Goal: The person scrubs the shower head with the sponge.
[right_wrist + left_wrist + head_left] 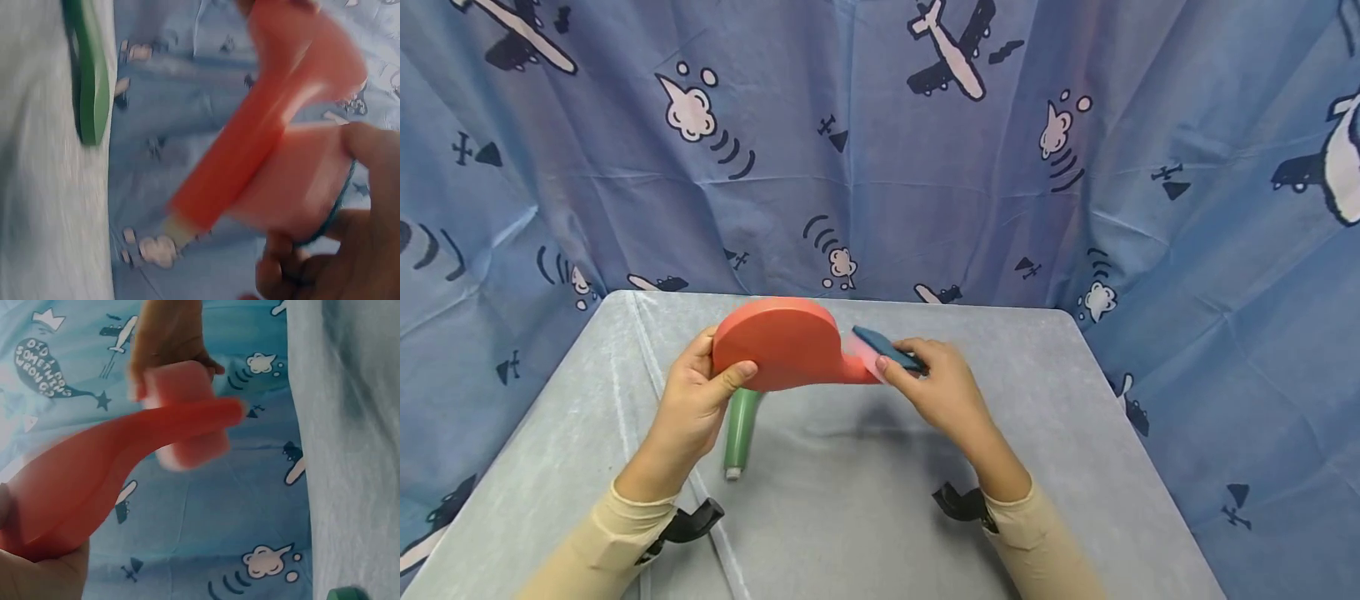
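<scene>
My left hand [688, 404] grips a red-orange thing [782, 346] with a thick rounded body and a narrower handle, its thumb across the near face. The thing is held up above the table, handle toward the right, with a pale tip at the handle's end in the right wrist view. With my right hand [947, 387] I pinch a sponge [880, 340], pink with a dark teal layer. Its pink side lies against the handle [231, 156]; the teal side faces my fingers. In the left wrist view, part of the sponge [181, 384] is hidden behind the handle.
A green thing [742, 433] with a whitish end lies on the table behind and below the left hand's load, partly hidden by it. Grey cloth covers the table [820, 517]. A blue curtain [887, 167] with airplane prints hangs behind. Black straps [692, 523] circle both wrists.
</scene>
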The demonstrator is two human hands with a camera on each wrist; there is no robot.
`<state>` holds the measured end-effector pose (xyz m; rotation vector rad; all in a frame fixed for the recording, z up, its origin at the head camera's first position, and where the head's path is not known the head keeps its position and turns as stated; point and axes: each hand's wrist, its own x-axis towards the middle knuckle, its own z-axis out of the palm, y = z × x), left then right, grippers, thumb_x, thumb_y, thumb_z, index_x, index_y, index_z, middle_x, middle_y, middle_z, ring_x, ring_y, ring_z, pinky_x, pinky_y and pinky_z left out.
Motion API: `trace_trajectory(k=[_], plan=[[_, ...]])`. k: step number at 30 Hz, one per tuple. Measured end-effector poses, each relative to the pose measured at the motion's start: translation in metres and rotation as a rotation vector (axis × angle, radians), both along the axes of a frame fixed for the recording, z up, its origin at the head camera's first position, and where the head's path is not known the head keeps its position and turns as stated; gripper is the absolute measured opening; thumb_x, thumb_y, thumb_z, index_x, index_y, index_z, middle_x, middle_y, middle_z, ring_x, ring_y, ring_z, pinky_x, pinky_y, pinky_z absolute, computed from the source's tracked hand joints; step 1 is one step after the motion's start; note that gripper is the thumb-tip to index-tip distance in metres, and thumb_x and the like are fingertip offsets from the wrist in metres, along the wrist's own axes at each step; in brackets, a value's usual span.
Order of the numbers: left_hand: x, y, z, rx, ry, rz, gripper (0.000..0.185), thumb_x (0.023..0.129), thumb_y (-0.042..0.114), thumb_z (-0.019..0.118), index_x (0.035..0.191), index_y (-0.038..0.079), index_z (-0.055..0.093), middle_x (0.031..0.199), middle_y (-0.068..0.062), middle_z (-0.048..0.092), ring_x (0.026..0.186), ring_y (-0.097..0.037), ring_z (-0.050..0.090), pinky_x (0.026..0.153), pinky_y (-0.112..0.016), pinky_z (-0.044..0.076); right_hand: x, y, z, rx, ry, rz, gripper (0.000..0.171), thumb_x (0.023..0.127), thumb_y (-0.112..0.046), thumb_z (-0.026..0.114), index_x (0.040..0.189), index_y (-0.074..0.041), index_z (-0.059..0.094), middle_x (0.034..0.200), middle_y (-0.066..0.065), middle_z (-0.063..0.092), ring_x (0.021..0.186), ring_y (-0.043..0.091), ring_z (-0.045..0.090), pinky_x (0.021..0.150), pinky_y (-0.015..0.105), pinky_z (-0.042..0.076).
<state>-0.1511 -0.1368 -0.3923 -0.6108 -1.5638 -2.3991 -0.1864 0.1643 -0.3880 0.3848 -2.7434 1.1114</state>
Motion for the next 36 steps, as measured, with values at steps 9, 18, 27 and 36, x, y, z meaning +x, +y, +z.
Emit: trace_trajectory(k=[9,18,27,36], plan=[[-0.001,0.002,-0.002,-0.068,-0.024,-0.032,0.045,0.093,-0.014,0.062,0.132,0.01,0.062,0.12,-0.001,0.07,0.109,-0.014,0.066,0.091,-0.027,0.058,0.001,0.006,0.004,-0.227,-0.24,0.133,0.04,0.098,-0.046,0.066,0.124,-0.017,0.072,0.112,0.006,0.072,0.097,0.02,0.062,0.083,0.034,0.051],[-0.009,-0.014,0.008,0.329,0.01,-0.056,0.043,0.1,-0.005,0.057,0.142,0.003,0.051,0.13,-0.008,0.064,0.114,-0.021,0.066,0.1,-0.032,0.055,-0.01,0.025,0.008,-0.086,-0.277,-0.014,0.054,0.103,-0.06,0.049,0.126,-0.014,0.066,0.111,0.011,0.069,0.091,0.024,0.063,0.075,0.034,0.051],[-0.014,-0.012,0.009,0.33,-0.119,0.085,0.047,0.105,0.005,0.052,0.147,0.016,0.034,0.144,-0.011,0.047,0.119,-0.024,0.06,0.096,-0.035,0.058,-0.008,-0.001,-0.002,-0.518,-0.296,0.0,0.042,0.108,-0.039,0.042,0.122,-0.001,0.054,0.093,0.014,0.061,0.076,0.02,0.058,0.074,0.032,0.051],[-0.015,-0.019,0.008,0.453,-0.181,-0.023,0.047,0.105,-0.001,0.049,0.149,0.012,0.037,0.137,-0.01,0.056,0.112,-0.024,0.069,0.093,-0.039,0.06,0.0,-0.007,-0.008,-0.526,0.03,0.092,0.046,0.097,-0.024,0.063,0.138,-0.007,0.052,0.102,0.015,0.063,0.09,0.02,0.057,0.081,0.029,0.047]])
